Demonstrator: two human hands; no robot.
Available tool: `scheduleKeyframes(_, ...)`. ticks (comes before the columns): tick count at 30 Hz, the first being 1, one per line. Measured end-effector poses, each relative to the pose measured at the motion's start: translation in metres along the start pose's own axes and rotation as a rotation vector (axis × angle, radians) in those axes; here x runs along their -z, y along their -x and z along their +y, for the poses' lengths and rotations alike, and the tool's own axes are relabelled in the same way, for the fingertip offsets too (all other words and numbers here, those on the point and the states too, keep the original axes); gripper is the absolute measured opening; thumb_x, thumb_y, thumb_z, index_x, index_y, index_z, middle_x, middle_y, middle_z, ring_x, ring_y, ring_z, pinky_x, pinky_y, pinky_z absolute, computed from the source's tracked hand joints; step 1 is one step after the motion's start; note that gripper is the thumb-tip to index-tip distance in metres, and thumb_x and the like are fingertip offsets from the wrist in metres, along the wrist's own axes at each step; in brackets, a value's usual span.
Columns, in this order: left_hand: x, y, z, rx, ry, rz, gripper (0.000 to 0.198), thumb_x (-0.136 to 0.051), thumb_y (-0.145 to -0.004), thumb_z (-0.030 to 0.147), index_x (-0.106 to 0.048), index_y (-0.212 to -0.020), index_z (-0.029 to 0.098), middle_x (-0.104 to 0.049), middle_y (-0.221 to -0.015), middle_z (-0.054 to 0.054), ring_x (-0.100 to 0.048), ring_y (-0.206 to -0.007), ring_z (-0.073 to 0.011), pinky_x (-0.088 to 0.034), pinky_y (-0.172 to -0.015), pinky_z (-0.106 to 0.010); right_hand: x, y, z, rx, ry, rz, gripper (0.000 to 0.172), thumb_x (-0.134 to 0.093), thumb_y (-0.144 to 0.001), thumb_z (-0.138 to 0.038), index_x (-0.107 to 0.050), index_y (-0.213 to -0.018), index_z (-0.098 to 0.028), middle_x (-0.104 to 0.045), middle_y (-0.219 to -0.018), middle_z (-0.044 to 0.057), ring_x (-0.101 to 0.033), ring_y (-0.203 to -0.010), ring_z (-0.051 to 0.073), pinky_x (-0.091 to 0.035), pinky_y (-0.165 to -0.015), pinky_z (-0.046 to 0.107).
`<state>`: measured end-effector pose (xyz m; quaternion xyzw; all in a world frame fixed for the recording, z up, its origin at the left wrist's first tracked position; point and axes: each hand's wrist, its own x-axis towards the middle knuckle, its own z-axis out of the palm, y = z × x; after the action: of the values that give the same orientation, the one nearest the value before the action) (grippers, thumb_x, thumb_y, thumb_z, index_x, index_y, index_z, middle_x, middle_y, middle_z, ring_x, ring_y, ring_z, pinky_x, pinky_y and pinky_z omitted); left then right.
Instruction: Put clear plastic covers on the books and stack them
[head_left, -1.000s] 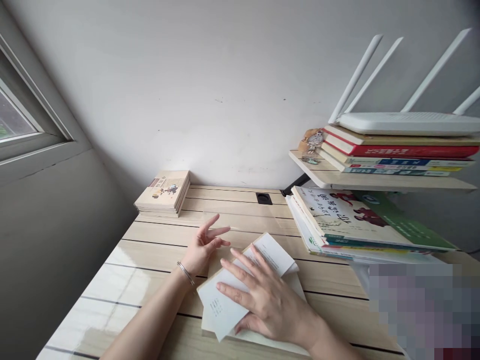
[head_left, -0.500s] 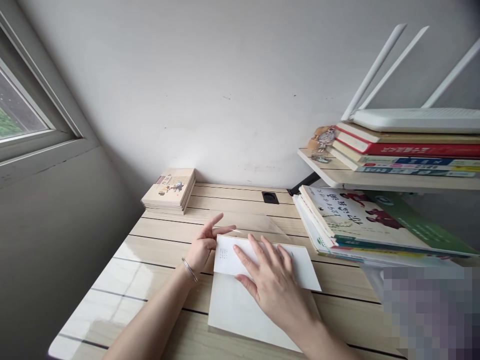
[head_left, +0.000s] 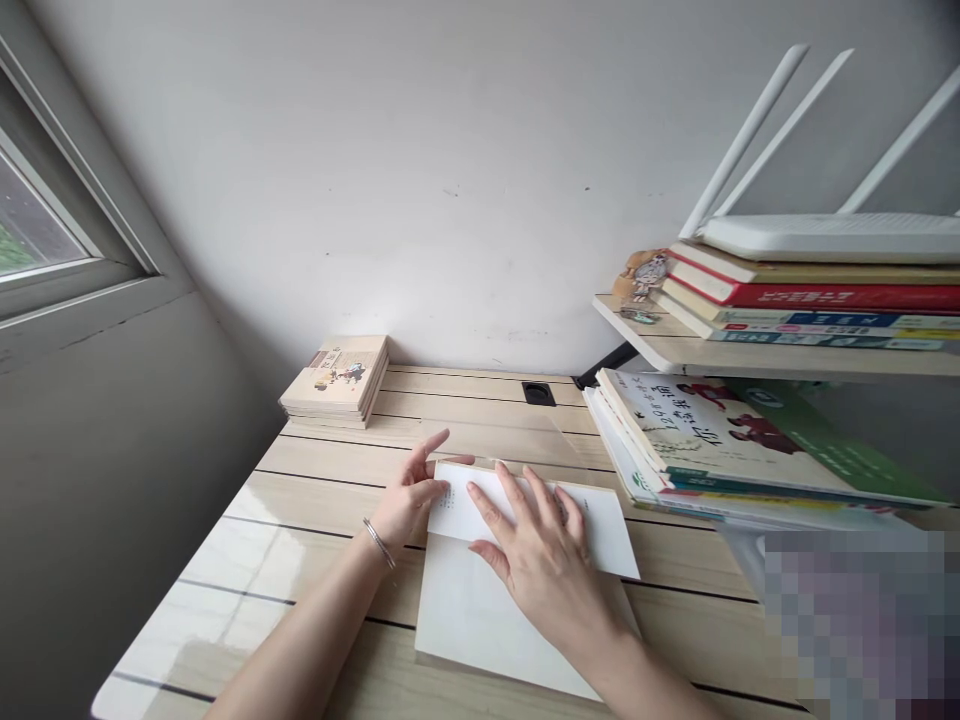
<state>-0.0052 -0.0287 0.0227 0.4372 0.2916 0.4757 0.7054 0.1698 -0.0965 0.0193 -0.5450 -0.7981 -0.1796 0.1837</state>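
Observation:
A pale book (head_left: 480, 620) lies flat on the wooden desk (head_left: 300, 520) in front of me, with a white flap (head_left: 607, 535) folded over its far end. My right hand (head_left: 536, 560) rests flat on the flap, fingers spread and stretched out. My left hand (head_left: 411, 495), with a bracelet on the wrist, touches the flap's left edge; thumb and curled fingers are at the paper and the forefinger points away. A clear plastic sheet (head_left: 517, 440) lies just beyond the book.
A low stack of tan books (head_left: 337, 380) sits at the desk's back left. On the right, a pile of picture books (head_left: 735, 440) lies under a shelf (head_left: 750, 355) with more books and a white router (head_left: 832, 235). A cable hole (head_left: 538, 393) is near the wall.
The book was turned from slanted to square with the desk. The white flap now lies across its far end. My left hand moved from hovering open to the flap's left edge.

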Motion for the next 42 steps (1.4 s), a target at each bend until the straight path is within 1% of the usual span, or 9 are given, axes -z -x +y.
scheduleKeyframes(9, -0.007, 0.001, -0.003, -0.012, -0.018, -0.010, 0.063, -0.069, -0.070, 0.026, -0.045, -0.128, 0.021, -0.068, -0.096, -0.008, -0.062, -0.082, -0.0197, -0.046, -0.077, -0.033, -0.005, 0.000, -0.001, -0.012, -0.024, -0.008, 0.051, -0.048, -0.084, -0.049, -0.042, -0.132, -0.034, -0.044, -0.137, 0.008, -0.038, -0.121, 0.035, -0.027, -0.094, 0.054)
scheduleKeyframes(14, -0.008, 0.001, -0.008, -0.082, -0.186, 0.087, 0.052, -0.070, -0.070, 0.032, -0.053, -0.117, 0.019, -0.053, -0.064, 0.004, -0.047, -0.056, -0.0081, -0.040, -0.055, -0.020, -0.004, -0.003, -0.001, 0.004, -0.040, -0.008, 0.047, -0.047, -0.086, -0.043, -0.043, -0.132, -0.032, -0.041, -0.139, 0.008, -0.036, -0.123, 0.034, -0.027, -0.095, 0.054)
scheduleKeyframes(18, -0.006, -0.001, -0.012, -0.108, -0.244, 0.140, 0.049, -0.067, -0.072, 0.037, -0.053, -0.114, 0.017, -0.042, -0.060, 0.007, -0.037, -0.052, -0.0061, -0.033, -0.050, -0.018, 0.006, -0.005, 0.007, 0.010, -0.085, 0.060, 0.046, -0.044, -0.088, -0.042, -0.043, -0.131, -0.028, -0.038, -0.141, 0.009, -0.033, -0.126, 0.033, -0.025, -0.097, 0.052)
scheduleKeyframes(20, -0.004, -0.001, -0.013, -0.100, -0.262, 0.177, 0.049, -0.065, -0.072, 0.039, -0.052, -0.115, 0.018, -0.041, -0.062, 0.006, -0.037, -0.054, -0.0067, -0.032, -0.051, -0.018, 0.012, -0.006, 0.018, -0.074, -0.111, 0.136, 0.043, -0.044, -0.088, -0.042, -0.047, -0.127, -0.024, -0.039, -0.139, 0.011, -0.033, -0.125, 0.032, -0.026, -0.097, 0.051)
scheduleKeyframes(25, -0.004, -0.001, -0.014, -0.102, -0.305, 0.239, 0.046, -0.062, -0.074, 0.041, -0.054, -0.114, 0.020, -0.037, -0.064, 0.006, -0.035, -0.056, -0.0075, -0.031, -0.051, -0.018, 0.011, -0.005, 0.060, -0.474, -0.274, 0.345, 0.035, -0.043, -0.085, -0.047, -0.052, -0.102, -0.017, -0.051, -0.119, 0.017, -0.046, -0.112, 0.031, -0.036, -0.089, 0.047)
scheduleKeyframes(27, -0.004, -0.001, -0.015, -0.113, -0.313, 0.245, 0.044, -0.062, -0.075, 0.041, -0.054, -0.114, 0.021, -0.036, -0.064, 0.006, -0.034, -0.057, -0.0078, -0.030, -0.052, -0.018, 0.004, -0.003, 0.078, -0.594, -0.450, 0.311, 0.035, -0.043, -0.082, -0.051, -0.051, -0.093, -0.019, -0.057, -0.106, 0.015, -0.053, -0.100, 0.028, -0.041, -0.083, 0.043)
scheduleKeyframes(32, -0.004, -0.001, -0.016, -0.117, -0.312, 0.255, 0.044, -0.062, -0.074, 0.041, -0.054, -0.113, 0.022, -0.034, -0.063, 0.006, -0.033, -0.056, -0.0078, -0.029, -0.052, -0.018, -0.013, -0.002, 0.097, -0.934, -0.942, 0.044, 0.038, -0.052, -0.072, -0.059, -0.049, -0.081, -0.021, -0.063, -0.076, 0.004, -0.060, -0.074, 0.022, -0.046, -0.063, 0.031)
scheduleKeyframes(38, -0.008, 0.001, -0.012, -0.115, -0.324, 0.287, 0.044, -0.063, -0.072, 0.042, -0.056, -0.111, 0.021, -0.032, -0.060, 0.007, -0.031, -0.053, -0.0076, -0.027, -0.050, -0.018, -0.008, -0.007, 0.093, -0.955, -1.249, -0.025, 0.042, -0.061, -0.065, -0.059, -0.046, -0.061, -0.020, -0.050, -0.054, -0.005, -0.047, -0.053, 0.012, -0.034, -0.049, 0.022)
scheduleKeyframes(42, -0.010, 0.002, -0.010, -0.112, -0.310, 0.297, 0.043, -0.064, -0.072, 0.041, -0.057, -0.109, 0.022, -0.031, -0.060, 0.007, -0.031, -0.054, -0.0078, -0.027, -0.050, -0.018, -0.009, -0.006, 0.096, -0.963, -1.351, -0.054, 0.041, -0.067, -0.061, -0.055, -0.047, -0.058, -0.019, -0.052, -0.053, -0.004, -0.045, -0.051, 0.011, -0.033, -0.048, 0.022)
